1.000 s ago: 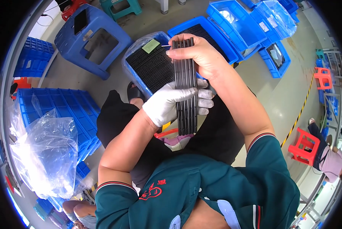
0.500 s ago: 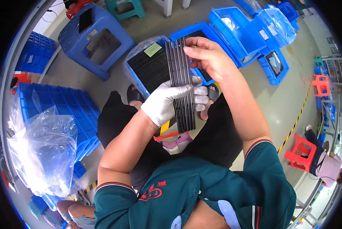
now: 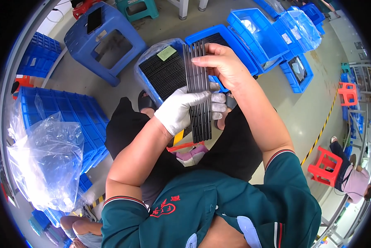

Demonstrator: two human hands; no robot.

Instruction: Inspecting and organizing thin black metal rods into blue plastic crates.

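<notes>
Dark grey slotted strips [image 3: 198, 91], a stack on edge, are being squared up above the lap: gloved left hand [image 3: 185, 109] is clamping the middle, bare right hand [image 3: 222, 66] is pinching the top end. Judged step: aligning; evening the ends calls for a firm grip. Blue bin [image 3: 146, 80] below is holding more dark strips under a green label [image 3: 166, 53]; neighbouring blue bins [image 3: 276, 37] are holding bagged parts.

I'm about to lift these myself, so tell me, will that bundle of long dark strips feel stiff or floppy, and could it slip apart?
The strips look stiff: they stay straight though held only mid-length by the gloved left hand. They may slide apart; nothing visible binds them, and the bare right hand steadies the top. Probably light, since fingers alone carry them.
</notes>
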